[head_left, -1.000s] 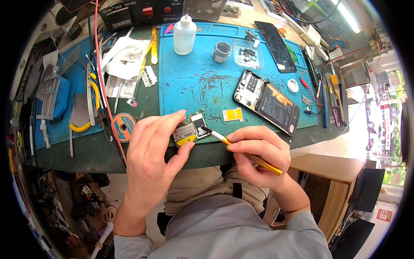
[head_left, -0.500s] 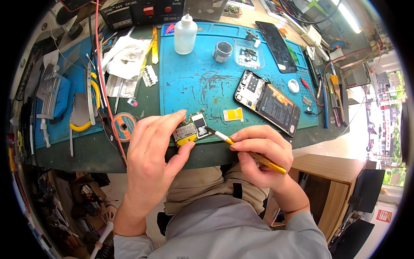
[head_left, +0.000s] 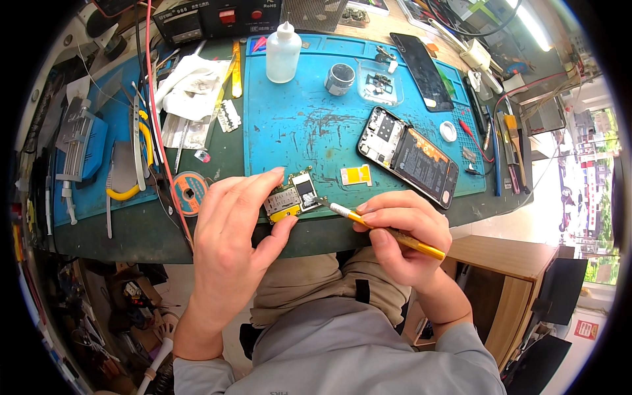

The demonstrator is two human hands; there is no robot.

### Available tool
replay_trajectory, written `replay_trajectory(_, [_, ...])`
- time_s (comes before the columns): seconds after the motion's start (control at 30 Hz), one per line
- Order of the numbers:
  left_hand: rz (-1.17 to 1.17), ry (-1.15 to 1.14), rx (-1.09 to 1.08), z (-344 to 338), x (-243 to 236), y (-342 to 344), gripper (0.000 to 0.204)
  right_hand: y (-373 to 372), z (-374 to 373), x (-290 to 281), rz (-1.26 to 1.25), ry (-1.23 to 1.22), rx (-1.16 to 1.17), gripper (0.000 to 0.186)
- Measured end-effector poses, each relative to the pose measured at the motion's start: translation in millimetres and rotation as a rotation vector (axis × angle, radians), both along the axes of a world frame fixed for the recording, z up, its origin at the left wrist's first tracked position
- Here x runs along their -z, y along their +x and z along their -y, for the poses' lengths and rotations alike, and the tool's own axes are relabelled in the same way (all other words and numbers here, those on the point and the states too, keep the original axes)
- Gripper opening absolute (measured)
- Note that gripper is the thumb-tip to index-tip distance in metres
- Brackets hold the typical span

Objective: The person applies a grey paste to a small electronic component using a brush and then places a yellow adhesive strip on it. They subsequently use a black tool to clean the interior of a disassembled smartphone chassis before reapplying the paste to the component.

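Thumb and fingers of my left hand (head_left: 234,234) grip a small phone circuit board (head_left: 285,199) by its edges at the front of the blue mat. The board carries a silver metal shield, a yellow patch and a dark chip (head_left: 305,186) with whitish matter on its near part. In a pencil grip, my right hand (head_left: 411,240) holds a craft knife (head_left: 385,230) with a gold handle and thin tip. That tip is at the board's right edge, beside the whitish patch; whether it touches cannot be made out. A yellow-and-white piece (head_left: 356,174) lies just beyond the knife.
An opened phone (head_left: 409,155) lies at right on the blue mat (head_left: 296,141). Farther back stand a dispenser bottle (head_left: 284,54), a small jar (head_left: 340,79), a clear parts tray (head_left: 380,84) and a dark screen (head_left: 422,71). A solder or wire spool (head_left: 191,193) sits left of my left hand.
My right hand and the knife have shifted slightly right and toward me, so the tip has moved from the chip area to the board's edge. My left hand and the board stay put.
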State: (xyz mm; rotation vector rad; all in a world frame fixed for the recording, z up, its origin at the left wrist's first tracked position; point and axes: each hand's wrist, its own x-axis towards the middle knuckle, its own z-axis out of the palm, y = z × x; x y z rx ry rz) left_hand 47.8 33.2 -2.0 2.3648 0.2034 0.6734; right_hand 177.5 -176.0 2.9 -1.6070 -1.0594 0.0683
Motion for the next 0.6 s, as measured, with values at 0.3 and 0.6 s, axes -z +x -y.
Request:
replay_trajectory(0.3, [-0.006, 0.001, -0.006, 0.1, 0.2, -1.2, 0.058, 0.8, -2.4, 0.1, 0.008, -0.022, 0.002, 0.018])
replay_trajectory(0.6, [-0.007, -0.001, -0.005, 0.4, 0.0, -0.8, 0.059, 1.8, 0.1, -0.1, 0.016, -0.019, -0.022, 0.015])
